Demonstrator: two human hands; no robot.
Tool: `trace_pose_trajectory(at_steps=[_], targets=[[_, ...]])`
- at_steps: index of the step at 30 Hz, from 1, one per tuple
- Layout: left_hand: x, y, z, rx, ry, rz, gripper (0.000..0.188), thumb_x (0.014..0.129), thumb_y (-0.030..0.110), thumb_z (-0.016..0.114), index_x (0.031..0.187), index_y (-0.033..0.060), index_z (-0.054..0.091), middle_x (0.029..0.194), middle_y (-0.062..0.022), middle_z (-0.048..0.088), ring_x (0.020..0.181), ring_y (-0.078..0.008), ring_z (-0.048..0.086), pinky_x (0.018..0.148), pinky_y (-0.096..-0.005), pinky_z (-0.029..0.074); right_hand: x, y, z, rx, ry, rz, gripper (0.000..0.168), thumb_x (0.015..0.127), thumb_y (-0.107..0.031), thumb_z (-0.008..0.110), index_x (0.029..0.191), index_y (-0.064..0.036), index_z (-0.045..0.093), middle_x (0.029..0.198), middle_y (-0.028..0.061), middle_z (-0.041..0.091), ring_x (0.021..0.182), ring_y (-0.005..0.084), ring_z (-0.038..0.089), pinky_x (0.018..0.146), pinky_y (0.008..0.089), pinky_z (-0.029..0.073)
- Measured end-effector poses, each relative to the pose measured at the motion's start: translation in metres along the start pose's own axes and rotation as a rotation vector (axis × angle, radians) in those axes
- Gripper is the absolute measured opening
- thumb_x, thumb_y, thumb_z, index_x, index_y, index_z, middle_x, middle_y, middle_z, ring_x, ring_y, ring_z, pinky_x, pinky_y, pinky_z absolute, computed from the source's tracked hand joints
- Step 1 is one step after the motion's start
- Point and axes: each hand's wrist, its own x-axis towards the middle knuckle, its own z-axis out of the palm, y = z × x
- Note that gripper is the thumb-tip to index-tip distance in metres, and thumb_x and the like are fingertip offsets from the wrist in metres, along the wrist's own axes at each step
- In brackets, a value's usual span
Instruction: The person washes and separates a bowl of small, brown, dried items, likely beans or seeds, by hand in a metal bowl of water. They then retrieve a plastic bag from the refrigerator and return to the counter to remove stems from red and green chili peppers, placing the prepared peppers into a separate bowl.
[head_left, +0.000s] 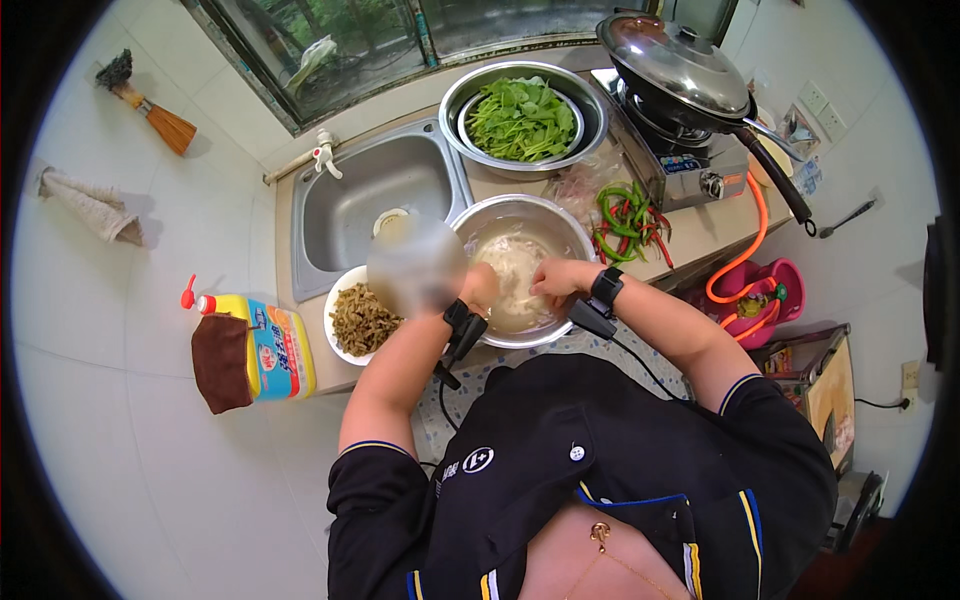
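Observation:
A steel basin (589, 319) of cloudy water stands before me, with pale food pieces (514, 262) sunk in it. Over its left side is my left hand (478, 289), its fingertips hidden in or behind the water's edge. From the right, my right hand (562, 279) reaches into the basin with bent fingers. Whether either hand grips a piece does not show. A white bowl (335, 304) of chopped brown-green vegetables (364, 321) sits left of the basin, beside my left forearm. A blurred patch hides the area between bowl and basin.
Behind lies a steel sink (375, 195) with a tap (326, 154). Leafy greens (521, 120) fill nested bowls. Red and green chillies (630, 221) lie right, near a gas stove (694, 176) bearing a lidded wok (679, 71). A yellow detergent jug (281, 349) is at left.

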Motion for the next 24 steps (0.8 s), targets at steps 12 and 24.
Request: trace_pose_trajectory(at_steps=[12,24], targets=[[-0.052,0.053,-0.007,-1.252,-0.545,-0.23,0.027,0.081,0.007,0.041,0.095,-0.015,0.046,0.093,-0.0265,0.052,0.086,-0.0331,0.056,0.077,-0.0406,0.049,0.044,0.043,0.031,0.399,-0.116,-0.121,0.019,0.079,-0.009,0.05,0.091,0.005,0.054,0.074,0.0134,0.059,0.062,0.0226,0.06,0.055,0.0299,0.05],[-0.036,0.042,0.011,-1.501,-0.526,0.081,0.031,0.087,0.022,0.041,0.11,0.0013,0.047,0.107,-0.0133,0.051,0.094,-0.0208,0.053,0.08,-0.0329,0.045,0.0,0.003,0.023,0.147,0.087,-0.156,0.017,0.078,-0.006,0.053,0.092,0.004,0.057,0.075,0.0103,0.059,0.061,0.0149,0.057,0.053,0.0263,0.049]])
